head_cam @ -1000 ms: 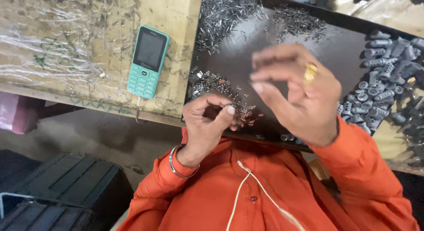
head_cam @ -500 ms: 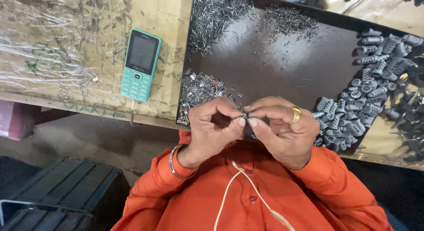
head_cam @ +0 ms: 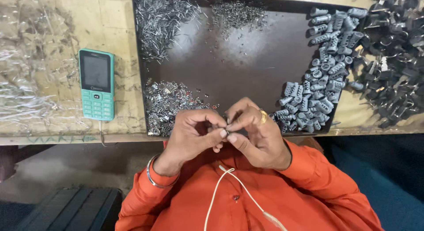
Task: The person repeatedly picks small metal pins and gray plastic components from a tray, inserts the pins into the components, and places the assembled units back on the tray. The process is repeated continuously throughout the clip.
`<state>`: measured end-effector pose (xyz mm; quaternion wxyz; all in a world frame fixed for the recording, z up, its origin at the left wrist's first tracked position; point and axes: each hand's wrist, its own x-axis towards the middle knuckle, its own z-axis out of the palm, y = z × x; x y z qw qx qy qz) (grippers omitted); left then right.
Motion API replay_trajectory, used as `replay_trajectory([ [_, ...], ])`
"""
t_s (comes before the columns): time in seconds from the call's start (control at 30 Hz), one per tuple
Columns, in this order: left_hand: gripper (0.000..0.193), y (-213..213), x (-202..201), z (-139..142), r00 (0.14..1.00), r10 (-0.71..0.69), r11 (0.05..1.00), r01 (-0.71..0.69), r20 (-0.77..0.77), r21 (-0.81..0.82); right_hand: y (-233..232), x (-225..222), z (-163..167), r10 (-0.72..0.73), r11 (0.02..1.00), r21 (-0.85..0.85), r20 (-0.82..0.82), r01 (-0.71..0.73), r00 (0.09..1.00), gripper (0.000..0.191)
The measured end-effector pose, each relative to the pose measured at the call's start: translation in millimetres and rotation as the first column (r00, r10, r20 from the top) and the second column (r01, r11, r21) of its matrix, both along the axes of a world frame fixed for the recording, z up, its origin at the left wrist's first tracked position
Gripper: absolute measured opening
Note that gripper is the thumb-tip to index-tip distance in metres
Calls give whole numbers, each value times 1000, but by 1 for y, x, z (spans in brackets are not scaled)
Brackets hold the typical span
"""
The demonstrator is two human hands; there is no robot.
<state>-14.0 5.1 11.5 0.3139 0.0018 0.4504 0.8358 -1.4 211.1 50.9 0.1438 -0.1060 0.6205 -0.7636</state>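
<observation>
Pinching small metal part [head_cam: 226,132] between left hand [head_cam: 194,136] and right hand [head_cam: 258,136] fingertips | near tray [head_cam: 247,67] edge | part axis unclear | clip pile [head_cam: 170,103] nearer left hand

Orange long-sleeved shirt [head_cam: 265,200] with small dark buttons, a thin white cord [head_cam: 221,187] hanging down the chest, 1 silver bangle [head_cam: 152,178] on the left wrist, 1 gold ring [head_cam: 263,116] on the right hand.

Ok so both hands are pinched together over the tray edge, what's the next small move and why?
Probably keep pressing the tiny metal piece together between the fingertips. The left hand and right hand both pinch it at one spot near the dark tray, and neither hand reaches toward the grey plastic sleeves or the small metal clips.
</observation>
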Motion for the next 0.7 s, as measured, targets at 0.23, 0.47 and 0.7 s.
replay_trajectory([
  [0.23,5,8,0,-4,990,-128,987,133,-60,92,18,25,-9,13,986,164,-136,9,991,21],
  [0.47,8,11,-6,-3,952,-191,970,220,-240,101,14,17,6,-20,977,206,-140,49,990,28],
  [0.7,2,11,-12,0,980,-70,998,69,-184,-11,57,-43,35,369,-107,833,-474,543,800,30],
])
